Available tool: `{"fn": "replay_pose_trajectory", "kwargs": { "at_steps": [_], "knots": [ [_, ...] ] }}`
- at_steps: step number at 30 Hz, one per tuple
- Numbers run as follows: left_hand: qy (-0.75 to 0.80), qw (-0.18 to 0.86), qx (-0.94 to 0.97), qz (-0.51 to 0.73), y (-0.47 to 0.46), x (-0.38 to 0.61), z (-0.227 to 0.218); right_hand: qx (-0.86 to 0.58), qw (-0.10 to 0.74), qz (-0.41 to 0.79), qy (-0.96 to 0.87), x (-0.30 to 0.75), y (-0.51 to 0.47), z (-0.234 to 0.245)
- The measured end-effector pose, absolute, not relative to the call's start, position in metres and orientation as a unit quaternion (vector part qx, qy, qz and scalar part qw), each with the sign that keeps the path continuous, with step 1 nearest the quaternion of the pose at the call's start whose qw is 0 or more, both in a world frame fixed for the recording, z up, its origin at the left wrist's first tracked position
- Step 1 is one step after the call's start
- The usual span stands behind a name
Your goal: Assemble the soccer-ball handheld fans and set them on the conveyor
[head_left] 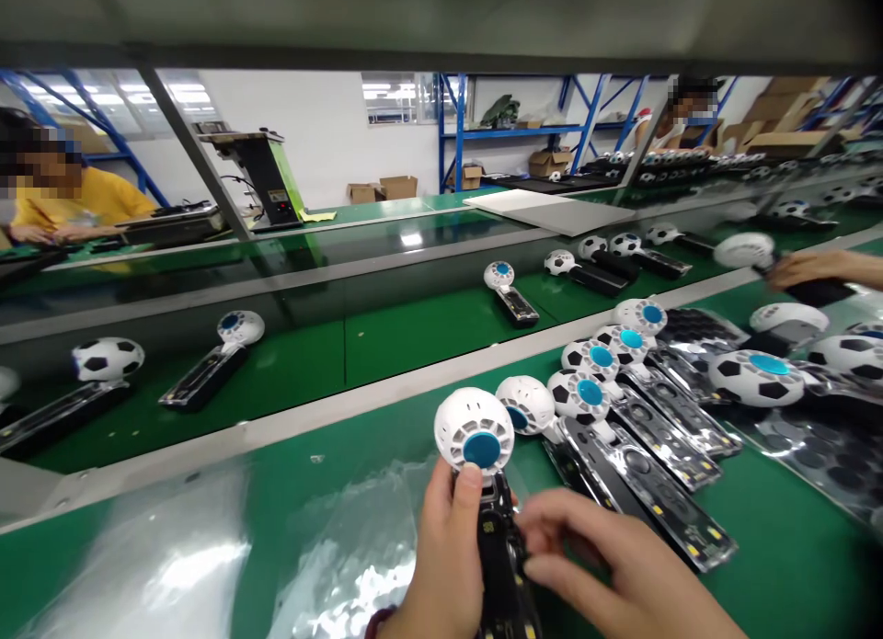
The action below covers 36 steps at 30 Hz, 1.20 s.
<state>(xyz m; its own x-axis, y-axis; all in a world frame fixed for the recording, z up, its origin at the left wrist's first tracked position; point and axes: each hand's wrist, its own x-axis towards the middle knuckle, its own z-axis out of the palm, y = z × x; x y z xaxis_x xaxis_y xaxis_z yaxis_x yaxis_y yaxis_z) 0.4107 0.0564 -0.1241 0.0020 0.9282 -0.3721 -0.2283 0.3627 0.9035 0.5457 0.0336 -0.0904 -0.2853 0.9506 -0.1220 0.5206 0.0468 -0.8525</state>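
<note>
My left hand (pixel 448 547) is wrapped round the black handle of a handheld fan (pixel 475 427), its thumb just below the head. The fan stands upright, with a round white slotted head and a blue disc in the centre. A dark panel with small yellow spots shows on the handle's face. From the right, my right hand (pixel 593 552) has its bent fingers and thumb against the handle's edge; what the fingertips pinch there is partly hidden. Close by on the right lie several similar fans (pixel 586 395) with football-patterned heads, their clear-edged handles side by side.
A green conveyor belt (pixel 386 336) beyond a pale rail carries spaced-out fans. Clear plastic film (pixel 351 547) lies left of my hands. At right, a co-worker's hand (pixel 804 271) holds a blurred fan above a black tray (pixel 828 455). A yellow-sleeved person (pixel 89 202) sits far left.
</note>
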Motion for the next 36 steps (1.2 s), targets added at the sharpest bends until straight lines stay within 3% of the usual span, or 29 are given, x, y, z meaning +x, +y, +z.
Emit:
{"fn": "replay_pose_trajectory", "kwargs": {
  "at_steps": [3,11,36],
  "knots": [
    [0.562,0.569,0.342,0.493,0.056,0.411,-0.12,-0.562,0.284,0.438,-0.641,0.535,0.05,-0.086],
    [0.546,0.589,0.332,0.495,0.058,0.413,-0.112,-0.562,0.306,0.477,-0.602,0.525,0.053,-0.09],
    [0.529,0.596,0.35,0.492,0.059,0.413,-0.118,-0.572,0.258,0.435,-0.646,0.52,0.05,-0.082]
  ]
}}
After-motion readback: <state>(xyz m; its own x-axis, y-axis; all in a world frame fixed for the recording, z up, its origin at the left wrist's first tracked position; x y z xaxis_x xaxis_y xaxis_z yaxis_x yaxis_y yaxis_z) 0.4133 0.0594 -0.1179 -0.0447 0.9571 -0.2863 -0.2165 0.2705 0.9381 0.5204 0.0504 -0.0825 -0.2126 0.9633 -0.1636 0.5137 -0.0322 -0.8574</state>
